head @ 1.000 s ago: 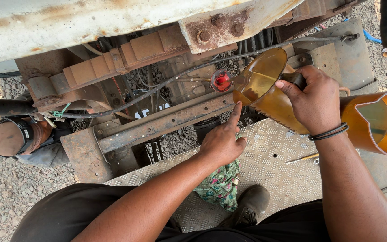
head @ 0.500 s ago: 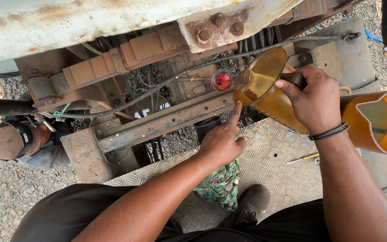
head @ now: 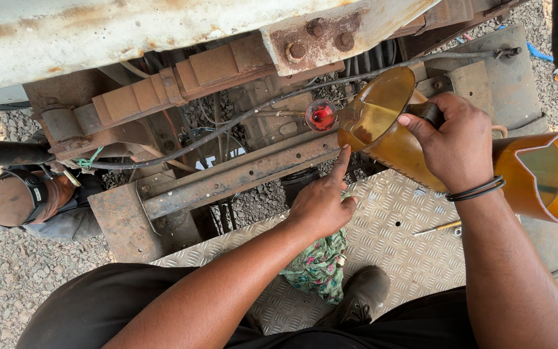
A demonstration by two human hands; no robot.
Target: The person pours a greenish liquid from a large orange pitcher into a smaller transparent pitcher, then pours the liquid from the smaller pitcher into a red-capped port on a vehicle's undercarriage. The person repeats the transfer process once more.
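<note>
The right hand [head: 456, 145] closes around the handle of a translucent amber plastic jug [head: 382, 129] holding golden-brown oil, tilted with its lip just beside a small red filler opening [head: 321, 116] on the rusty steel frame [head: 240, 174]. The left hand [head: 321, 203] holds nothing, forefinger stretched up against the jug's underside. Pouring well likely means a slow, steady tilt, lip kept right over the opening. A patterned green rag [head: 318, 265] lies below the jug.
</note>
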